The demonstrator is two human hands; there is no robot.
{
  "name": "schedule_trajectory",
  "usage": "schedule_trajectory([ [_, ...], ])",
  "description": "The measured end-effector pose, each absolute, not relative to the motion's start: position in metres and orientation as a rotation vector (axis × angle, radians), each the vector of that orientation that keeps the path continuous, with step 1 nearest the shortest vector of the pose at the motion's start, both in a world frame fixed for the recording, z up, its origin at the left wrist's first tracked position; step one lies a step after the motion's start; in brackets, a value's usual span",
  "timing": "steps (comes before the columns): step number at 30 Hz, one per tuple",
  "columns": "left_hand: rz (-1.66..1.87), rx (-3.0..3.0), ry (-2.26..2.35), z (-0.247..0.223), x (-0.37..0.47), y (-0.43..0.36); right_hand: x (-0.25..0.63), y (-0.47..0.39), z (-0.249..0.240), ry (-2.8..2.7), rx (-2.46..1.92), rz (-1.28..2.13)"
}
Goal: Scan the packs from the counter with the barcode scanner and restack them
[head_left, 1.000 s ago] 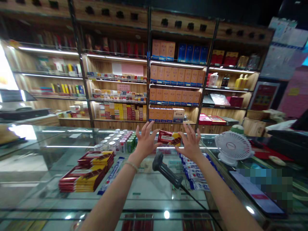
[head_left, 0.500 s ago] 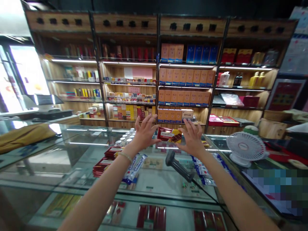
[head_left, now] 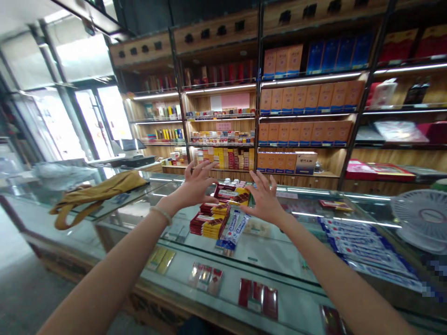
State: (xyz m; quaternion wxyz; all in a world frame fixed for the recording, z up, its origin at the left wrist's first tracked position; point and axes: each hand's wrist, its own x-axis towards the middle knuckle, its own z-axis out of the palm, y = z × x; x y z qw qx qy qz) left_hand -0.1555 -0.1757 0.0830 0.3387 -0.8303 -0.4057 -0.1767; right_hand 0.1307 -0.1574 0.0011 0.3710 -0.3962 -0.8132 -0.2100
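A red and yellow packet (head_left: 228, 191) is held level between my two hands, just above and behind stacked packets of the same kind (head_left: 209, 221) on the glass counter (head_left: 279, 246). My left hand (head_left: 192, 188), with a pale bracelet at the wrist, pinches its left end between thumb and fingers. At the right end, my right hand (head_left: 263, 200) grips it the same way, other fingers spread. Blue and white slim packets (head_left: 235, 230) lie right of the stacks, below the held packet. White-capped items (head_left: 232, 181) show partly behind it.
A mustard cloth bag (head_left: 101, 193) lies on the counter at left. Many blue and white packets (head_left: 366, 251) are laid out at right, near a lone red and yellow packet (head_left: 335, 205) and a white fan (head_left: 426, 218). Stocked shelves (head_left: 303, 118) stand behind.
The view has turned left. Both hands have carried the held packet leftwards over the counter, from above the black scanner to the stacks. The scanner is no longer visible.
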Motion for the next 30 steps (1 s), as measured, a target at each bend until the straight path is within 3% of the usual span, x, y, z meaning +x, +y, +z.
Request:
schedule_trajectory([
  [13,-0.272,-2.335,-1.459,0.029,-0.242,-0.169,0.047,-0.167,-0.041,-2.3,-1.112,-0.252],
  [30,-0.218,-2.363,-1.614,0.002,-0.248,-0.172,0.042,-0.171,-0.063,-2.356,-1.061,-0.334],
])
